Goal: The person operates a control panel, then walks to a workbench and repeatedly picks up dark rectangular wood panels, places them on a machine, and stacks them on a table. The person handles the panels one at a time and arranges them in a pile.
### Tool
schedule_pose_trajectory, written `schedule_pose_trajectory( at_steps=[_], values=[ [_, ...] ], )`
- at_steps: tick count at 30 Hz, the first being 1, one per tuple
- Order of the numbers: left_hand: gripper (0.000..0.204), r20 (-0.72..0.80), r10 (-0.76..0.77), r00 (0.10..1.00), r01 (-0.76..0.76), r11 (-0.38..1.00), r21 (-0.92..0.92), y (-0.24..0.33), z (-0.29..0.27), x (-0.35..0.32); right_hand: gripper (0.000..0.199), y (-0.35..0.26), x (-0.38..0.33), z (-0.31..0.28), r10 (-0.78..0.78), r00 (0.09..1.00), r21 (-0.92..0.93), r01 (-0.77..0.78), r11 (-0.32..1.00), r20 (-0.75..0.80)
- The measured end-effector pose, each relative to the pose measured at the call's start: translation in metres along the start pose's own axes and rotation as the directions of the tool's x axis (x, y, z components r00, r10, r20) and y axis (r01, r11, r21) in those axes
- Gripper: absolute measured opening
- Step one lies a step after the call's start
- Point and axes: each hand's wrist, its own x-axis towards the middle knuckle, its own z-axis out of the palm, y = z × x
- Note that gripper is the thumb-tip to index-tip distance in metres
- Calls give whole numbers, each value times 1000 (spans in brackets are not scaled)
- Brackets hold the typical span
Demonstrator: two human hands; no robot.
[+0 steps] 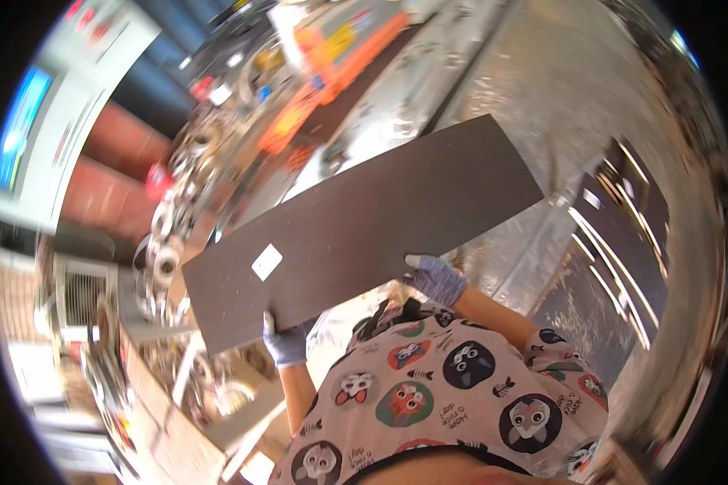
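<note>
A long dark brown board (364, 218) is held in front of my body, slanting up toward the right, with a small white label (267, 262) near its left end. My left hand (286, 339), in a grey knit glove, grips the near edge by that end, thumb on top. Farther right along the same edge, my right hand (435, 277) also grips the board, its gloved thumb on the upper face. The other fingers of both hands are mostly hidden beneath the board.
Behind the board runs a long metal machine bed (412, 105) with an orange part (332, 73). Dark panels with pale edges (615, 242) lie stacked at right. Rolls of edging tape (167, 259) crowd the left, near a white cabinet with a screen (23, 129).
</note>
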Motion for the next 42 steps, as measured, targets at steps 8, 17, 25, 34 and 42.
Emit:
schedule_pose_trajectory(
  at_steps=[8, 17, 25, 34, 42],
  values=[
    [40, -239, 116, 964, -189, 932, -309, 78, -115, -43, 30, 67, 69, 105, 468, 881, -43, -466, 884, 70],
    [36, -232, -58, 971, 7, 977, -214, 88, -168, -5, 36, 107, 165, 131, 467, 881, 75, -462, 884, -77],
    [45, 521, 250, 816, -399, -408, 821, 68, -11, 9, 40, 94, 208, 164, 326, 877, 214, -264, 941, -352],
    [75, 487, -68, 871, -331, -813, 478, 63, -8, 85, 42, 75, 184, 103, 270, 938, -107, -298, 949, -218],
    [74, 611, -72, 789, -442, -757, 482, 54, -5, 90, 34, 22, 60, 3, 46, 998, 219, -52, 974, 31]
  ],
)
